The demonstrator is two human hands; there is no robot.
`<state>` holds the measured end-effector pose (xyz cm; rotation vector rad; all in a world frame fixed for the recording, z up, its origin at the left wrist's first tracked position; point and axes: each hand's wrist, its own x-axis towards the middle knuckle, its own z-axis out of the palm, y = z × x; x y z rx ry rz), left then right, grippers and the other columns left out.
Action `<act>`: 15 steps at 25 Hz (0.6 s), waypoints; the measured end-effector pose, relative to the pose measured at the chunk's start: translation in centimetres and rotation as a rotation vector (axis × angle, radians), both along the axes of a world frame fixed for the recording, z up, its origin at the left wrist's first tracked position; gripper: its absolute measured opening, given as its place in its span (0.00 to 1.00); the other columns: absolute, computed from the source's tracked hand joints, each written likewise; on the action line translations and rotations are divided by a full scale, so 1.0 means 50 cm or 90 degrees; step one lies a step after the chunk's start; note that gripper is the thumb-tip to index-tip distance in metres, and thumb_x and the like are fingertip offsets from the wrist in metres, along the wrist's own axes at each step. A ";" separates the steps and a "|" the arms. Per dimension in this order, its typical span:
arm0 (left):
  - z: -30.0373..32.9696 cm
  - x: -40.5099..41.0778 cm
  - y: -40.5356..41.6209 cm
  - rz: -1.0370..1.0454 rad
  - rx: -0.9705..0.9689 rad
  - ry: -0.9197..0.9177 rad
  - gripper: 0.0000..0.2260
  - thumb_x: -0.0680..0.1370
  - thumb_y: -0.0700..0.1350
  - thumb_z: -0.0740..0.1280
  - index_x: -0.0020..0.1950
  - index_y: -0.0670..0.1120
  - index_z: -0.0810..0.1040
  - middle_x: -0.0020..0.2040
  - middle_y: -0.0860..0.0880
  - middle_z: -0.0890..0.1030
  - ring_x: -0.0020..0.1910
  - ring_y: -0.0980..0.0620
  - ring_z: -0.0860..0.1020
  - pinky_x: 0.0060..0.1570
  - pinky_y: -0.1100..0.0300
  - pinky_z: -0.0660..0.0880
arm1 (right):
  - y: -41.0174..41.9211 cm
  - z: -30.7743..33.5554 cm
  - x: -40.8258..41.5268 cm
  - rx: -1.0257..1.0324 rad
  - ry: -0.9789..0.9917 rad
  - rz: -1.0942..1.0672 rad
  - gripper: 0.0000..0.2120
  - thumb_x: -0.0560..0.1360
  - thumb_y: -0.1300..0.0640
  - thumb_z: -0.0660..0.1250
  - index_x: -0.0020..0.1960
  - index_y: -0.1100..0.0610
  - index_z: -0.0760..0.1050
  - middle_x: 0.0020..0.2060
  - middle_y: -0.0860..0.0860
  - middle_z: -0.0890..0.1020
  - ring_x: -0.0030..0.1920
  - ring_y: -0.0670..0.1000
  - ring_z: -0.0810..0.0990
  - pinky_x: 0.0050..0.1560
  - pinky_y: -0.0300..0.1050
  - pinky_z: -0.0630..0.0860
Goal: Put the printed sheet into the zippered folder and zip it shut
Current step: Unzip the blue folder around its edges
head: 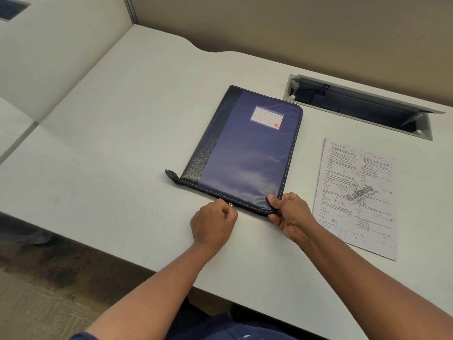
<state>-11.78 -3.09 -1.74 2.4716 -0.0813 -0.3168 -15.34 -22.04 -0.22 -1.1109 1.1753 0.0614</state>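
A dark blue zippered folder (247, 148) with a black spine strip and a white label pocket lies flat on the white desk (117, 143). My left hand (212, 225) is at the folder's near edge, fingers pinched on the small metal zipper pull (230, 204). My right hand (290, 217) grips the folder's near right corner, thumb on top. The printed sheet (358, 197) lies flat on the desk just right of the folder, apart from both hands.
An open cable tray (358, 106) is sunk into the desk behind the sheet. Partition walls stand at the back and left. The desk's front edge runs diagonally below my forearms, with carpet beyond it at lower left.
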 end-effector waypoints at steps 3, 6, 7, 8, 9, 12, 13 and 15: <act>-0.001 0.032 0.039 0.041 0.001 -0.006 0.08 0.76 0.50 0.66 0.38 0.49 0.79 0.35 0.53 0.82 0.37 0.46 0.79 0.39 0.55 0.76 | -0.002 0.000 -0.001 0.000 0.001 0.001 0.17 0.74 0.62 0.75 0.40 0.53 0.66 0.35 0.52 0.80 0.28 0.46 0.81 0.26 0.40 0.78; -0.002 0.075 0.084 0.098 0.009 -0.017 0.08 0.75 0.50 0.67 0.37 0.49 0.79 0.35 0.52 0.83 0.38 0.44 0.80 0.38 0.55 0.75 | -0.011 0.002 -0.002 -0.009 0.000 -0.003 0.17 0.74 0.62 0.75 0.39 0.53 0.67 0.34 0.51 0.81 0.28 0.46 0.80 0.26 0.40 0.78; -0.002 0.090 0.102 0.117 0.016 -0.022 0.08 0.75 0.50 0.67 0.37 0.50 0.79 0.35 0.51 0.83 0.38 0.44 0.80 0.38 0.56 0.74 | -0.014 0.003 -0.004 -0.015 0.002 -0.005 0.17 0.74 0.62 0.75 0.39 0.53 0.67 0.33 0.51 0.81 0.28 0.46 0.80 0.25 0.40 0.77; -0.001 0.104 0.119 0.133 0.024 -0.024 0.08 0.74 0.50 0.67 0.36 0.50 0.78 0.35 0.51 0.83 0.38 0.43 0.80 0.38 0.56 0.73 | -0.018 0.004 -0.005 -0.019 0.004 -0.006 0.17 0.74 0.62 0.75 0.38 0.53 0.67 0.33 0.51 0.81 0.28 0.46 0.80 0.25 0.40 0.77; -0.001 0.117 0.136 0.145 0.034 -0.026 0.08 0.74 0.50 0.67 0.36 0.51 0.78 0.35 0.51 0.82 0.38 0.42 0.79 0.38 0.56 0.72 | -0.021 0.005 -0.007 -0.022 0.004 -0.007 0.17 0.74 0.62 0.75 0.38 0.53 0.67 0.32 0.51 0.81 0.28 0.47 0.80 0.25 0.40 0.77; 0.003 0.138 0.173 0.143 0.060 -0.024 0.07 0.74 0.50 0.65 0.36 0.51 0.77 0.33 0.54 0.80 0.38 0.44 0.79 0.37 0.57 0.71 | -0.026 0.006 -0.012 -0.025 0.007 -0.007 0.18 0.75 0.62 0.75 0.38 0.53 0.66 0.32 0.51 0.81 0.29 0.47 0.80 0.25 0.39 0.77; 0.004 0.141 0.179 0.133 0.066 -0.023 0.07 0.74 0.49 0.65 0.36 0.52 0.78 0.33 0.54 0.81 0.38 0.44 0.79 0.37 0.57 0.72 | -0.025 0.008 -0.013 -0.026 0.010 -0.006 0.18 0.75 0.62 0.75 0.38 0.53 0.66 0.33 0.51 0.81 0.30 0.48 0.80 0.25 0.39 0.77; 0.008 0.147 0.184 0.117 0.069 -0.017 0.06 0.74 0.49 0.65 0.37 0.52 0.78 0.35 0.54 0.82 0.39 0.45 0.80 0.38 0.56 0.75 | -0.023 0.008 -0.016 -0.027 0.012 -0.004 0.18 0.75 0.62 0.75 0.38 0.53 0.66 0.34 0.51 0.81 0.32 0.48 0.80 0.25 0.40 0.77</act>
